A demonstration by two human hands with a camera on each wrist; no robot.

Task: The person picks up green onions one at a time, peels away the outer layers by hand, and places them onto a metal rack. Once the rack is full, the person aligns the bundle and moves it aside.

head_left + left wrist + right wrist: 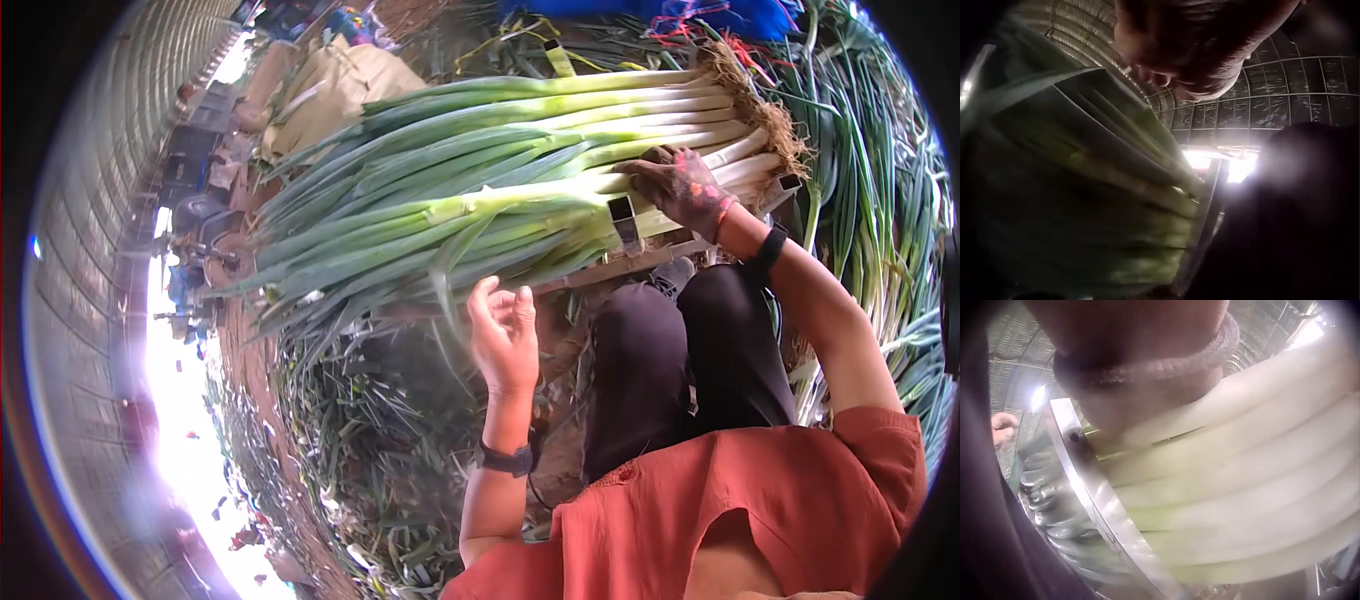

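**Steadying the leek bundle on its frame**

The leek bundle (pixel 520 170) lay across the metal frame (pixel 625 222), roots to the right. The gloved right hand (pixel 685 190) pressed flat on the white stalks. The bare left hand (pixel 505 330) hovered below the leaves, loosely curled and empty (as far as showed). Even pressure near the frame would likely stop the stalks from rolling.

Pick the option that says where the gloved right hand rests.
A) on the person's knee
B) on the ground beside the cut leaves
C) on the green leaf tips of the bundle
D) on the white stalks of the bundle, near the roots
D: in the head view the gloved right hand lies on the white stalks of the leek bundle, close to the root end and beside the metal frame.
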